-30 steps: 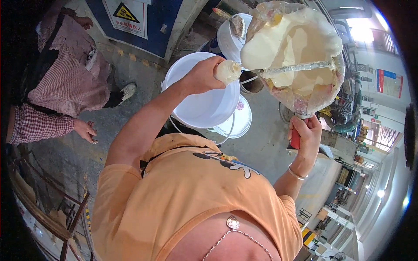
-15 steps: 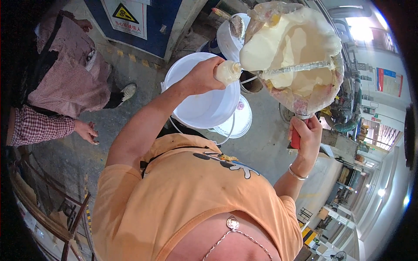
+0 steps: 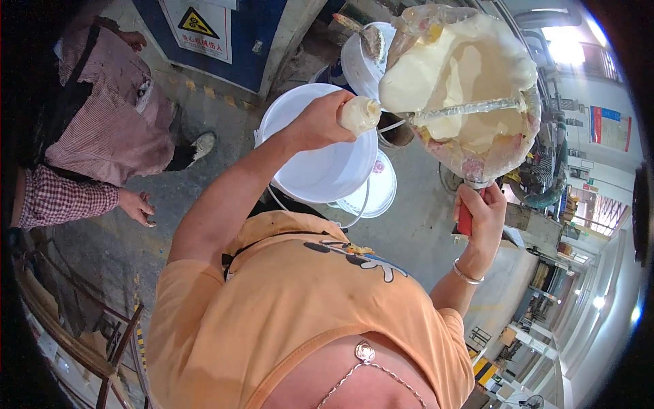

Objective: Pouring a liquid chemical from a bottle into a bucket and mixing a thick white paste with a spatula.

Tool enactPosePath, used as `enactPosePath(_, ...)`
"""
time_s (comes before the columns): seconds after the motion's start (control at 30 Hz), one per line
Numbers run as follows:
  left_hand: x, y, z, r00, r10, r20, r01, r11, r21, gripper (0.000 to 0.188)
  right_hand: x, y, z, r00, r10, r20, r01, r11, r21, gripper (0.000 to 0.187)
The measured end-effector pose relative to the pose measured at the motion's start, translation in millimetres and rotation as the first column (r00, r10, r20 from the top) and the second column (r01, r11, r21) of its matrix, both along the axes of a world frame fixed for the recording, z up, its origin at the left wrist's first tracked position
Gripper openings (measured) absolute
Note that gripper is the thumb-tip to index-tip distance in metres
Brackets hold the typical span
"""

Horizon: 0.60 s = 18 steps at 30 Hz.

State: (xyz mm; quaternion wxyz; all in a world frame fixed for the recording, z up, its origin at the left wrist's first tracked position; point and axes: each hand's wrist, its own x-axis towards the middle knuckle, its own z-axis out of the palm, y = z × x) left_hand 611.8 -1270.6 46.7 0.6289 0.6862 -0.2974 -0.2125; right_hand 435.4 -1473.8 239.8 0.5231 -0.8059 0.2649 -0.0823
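Note:
My left hand (image 3: 319, 124) is closed round a thick, whitish, crusted handle (image 3: 360, 116), held over a large white bucket (image 3: 289, 112). Beyond the handle's end, at the upper right, is a round, coated basin (image 3: 509, 155) holding thick cream-coloured liquid (image 3: 436, 65). A whitish, crusted bar (image 3: 470, 108) crosses its opening; I cannot tell whether it joins the handle. My right hand (image 3: 482, 210) grips a red-handled tool (image 3: 464, 219) at the basin's near edge. The tool's metal collar shows, but its working end is hidden.
A white pail (image 3: 357, 65) with a brush (image 3: 372, 42) stands behind. Near the large bucket is a white lid or pail top (image 3: 383, 194). On the left stands another person in a checked apron (image 3: 112, 123). A blue cabinet (image 3: 248, 27) bears a warning sign; a metal frame (image 3: 109, 368) is lower left.

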Motion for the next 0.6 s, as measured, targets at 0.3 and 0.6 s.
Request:
enactPosePath(0.3,-2.8,1.5,0.8,0.999,0.037,-0.017,-0.038,0.998,-0.053,0.057,-2.5,1.7,0.3,0.999,0.003,-0.035,-0.005,0.999,-0.048,0.011)
enactPosePath(0.6,-5.5,5.0,3.8,0.999,0.046,-0.013,-0.046,0.998,-0.031,0.059,-3.9,5.0,3.4,1.000,0.017,-0.022,-0.017,1.000,-0.012,0.013)
